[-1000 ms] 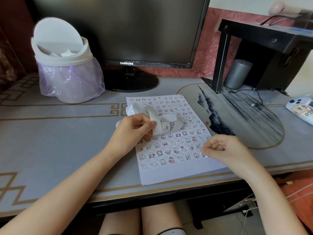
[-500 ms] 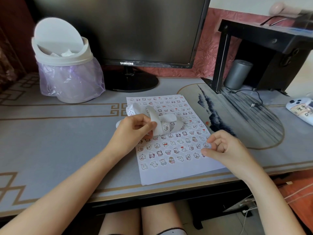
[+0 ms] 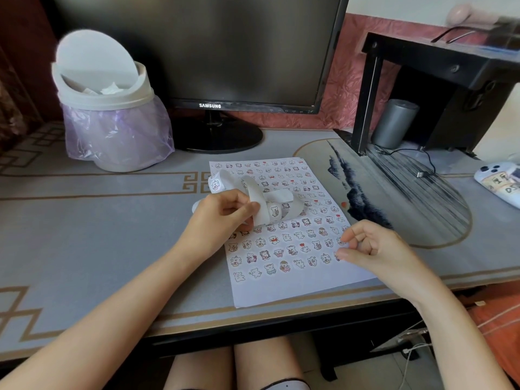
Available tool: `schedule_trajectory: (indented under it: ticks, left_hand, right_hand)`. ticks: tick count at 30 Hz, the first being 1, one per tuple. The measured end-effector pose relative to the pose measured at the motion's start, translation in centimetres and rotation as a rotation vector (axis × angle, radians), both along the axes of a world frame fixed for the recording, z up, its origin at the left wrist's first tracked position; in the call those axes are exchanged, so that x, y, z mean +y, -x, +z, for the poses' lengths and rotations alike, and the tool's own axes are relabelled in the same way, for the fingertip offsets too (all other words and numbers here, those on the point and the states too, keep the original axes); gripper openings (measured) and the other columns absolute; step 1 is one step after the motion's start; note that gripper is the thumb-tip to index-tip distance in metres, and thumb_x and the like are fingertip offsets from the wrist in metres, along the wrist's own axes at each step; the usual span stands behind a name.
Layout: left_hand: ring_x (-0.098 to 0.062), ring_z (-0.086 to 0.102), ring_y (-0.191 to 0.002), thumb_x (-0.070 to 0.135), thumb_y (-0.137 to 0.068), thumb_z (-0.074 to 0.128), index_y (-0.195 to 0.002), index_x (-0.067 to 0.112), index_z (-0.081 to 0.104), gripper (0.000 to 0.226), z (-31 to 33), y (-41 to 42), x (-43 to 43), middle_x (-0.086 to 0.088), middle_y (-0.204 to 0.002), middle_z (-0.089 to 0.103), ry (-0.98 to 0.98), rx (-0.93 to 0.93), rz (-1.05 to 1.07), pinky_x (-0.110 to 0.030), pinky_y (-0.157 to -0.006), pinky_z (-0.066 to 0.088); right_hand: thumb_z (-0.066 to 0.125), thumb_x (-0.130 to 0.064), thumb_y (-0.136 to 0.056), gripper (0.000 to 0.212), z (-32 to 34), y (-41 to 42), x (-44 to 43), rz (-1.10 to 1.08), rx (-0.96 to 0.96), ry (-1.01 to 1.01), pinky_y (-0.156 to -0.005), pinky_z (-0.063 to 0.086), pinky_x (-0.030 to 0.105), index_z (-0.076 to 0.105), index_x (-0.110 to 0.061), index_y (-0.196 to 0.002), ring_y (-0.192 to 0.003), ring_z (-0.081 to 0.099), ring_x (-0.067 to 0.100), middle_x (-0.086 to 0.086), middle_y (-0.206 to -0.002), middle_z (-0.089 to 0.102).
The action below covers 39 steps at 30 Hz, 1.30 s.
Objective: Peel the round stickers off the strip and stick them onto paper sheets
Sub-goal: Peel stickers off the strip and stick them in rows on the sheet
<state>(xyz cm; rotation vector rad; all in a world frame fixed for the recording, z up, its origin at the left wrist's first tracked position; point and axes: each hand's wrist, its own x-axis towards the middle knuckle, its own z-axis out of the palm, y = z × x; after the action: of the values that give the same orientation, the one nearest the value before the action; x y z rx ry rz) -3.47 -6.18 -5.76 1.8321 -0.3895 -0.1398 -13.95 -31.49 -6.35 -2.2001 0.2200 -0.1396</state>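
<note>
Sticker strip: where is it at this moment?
In the head view, the sticker strip loops over the left middle of the paper sheet, held by the left hand, in front of the monitor stand.

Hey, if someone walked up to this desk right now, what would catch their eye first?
The paper sheet at mid-desk, covered in rows of small cartoon stickers. Over it the left hand holds a curling sticker strip, and the right hand is at the sheet's right edge. Behind stand a dark monitor and, back left, a white bin.
</note>
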Motion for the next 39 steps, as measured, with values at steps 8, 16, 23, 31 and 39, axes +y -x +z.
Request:
schedule_trajectory:
  ticks: [8,16,23,31,39]
  left_hand:
    - [-0.012,0.068,-0.070,0.020,-0.090,0.062,-0.083,0.004,0.066,0.017,0.0,-0.1,-0.1,-0.010,-0.080,0.072,0.031,-0.019,-0.006,-0.019,-0.074,0.055]
    - [-0.019,0.068,-0.072,0.017,-0.093,0.058,-0.081,0.004,0.063,0.018,0.0,-0.2,0.1,-0.013,-0.083,0.071,0.131,-0.046,-0.015,-0.028,-0.070,0.058]
    - [-0.014,0.064,-0.068,0.014,-0.094,0.055,-0.082,0.004,0.060,0.017,0.5,-0.1,0.1,-0.001,-0.067,0.066,0.243,-0.052,-0.015,-0.032,-0.068,0.057]
    - [-0.016,0.065,-0.067,0.014,-0.095,0.054,-0.082,0.006,0.059,0.016,0.8,0.0,0.1,0.001,-0.067,0.067,0.302,-0.044,-0.025,-0.029,-0.064,0.058]
    - [-0.012,0.065,-0.071,0.018,-0.093,0.058,-0.083,0.007,0.065,0.016,0.7,0.0,0.0,0.000,-0.072,0.066,0.275,-0.006,-0.041,-0.028,-0.070,0.057]
  right_hand:
    - [0.071,-0.015,-0.082,0.012,0.1,-0.3,0.1,-0.024,-0.042,-0.018,-0.066,0.042,0.028,0.064,-0.025,-0.081,-0.063,0.050,0.013,-0.001,-0.075,0.063]
    - [0.072,-0.016,-0.081,0.015,1.8,-2.3,4.8,0.061,-0.239,-0.098,-0.072,0.048,0.031,0.065,-0.028,-0.077,-0.076,0.059,0.015,-0.006,-0.080,0.067]
    - [0.073,-0.015,-0.080,0.014,2.0,-5.0,9.1,0.150,-0.314,-0.123,-0.068,0.041,0.010,0.065,-0.025,-0.086,-0.081,0.061,0.007,-0.007,-0.086,0.070]
    - [0.076,-0.009,-0.077,0.020,1.6,-6.0,9.9,0.140,-0.352,-0.174,-0.069,0.044,0.014,0.064,-0.023,-0.084,-0.077,0.062,0.010,-0.007,-0.080,0.067]
    - [0.076,-0.010,-0.077,0.021,1.5,-6.0,9.9,0.099,-0.381,-0.298,-0.075,0.050,0.028,0.062,-0.021,-0.086,-0.077,0.062,0.009,-0.006,-0.079,0.067]
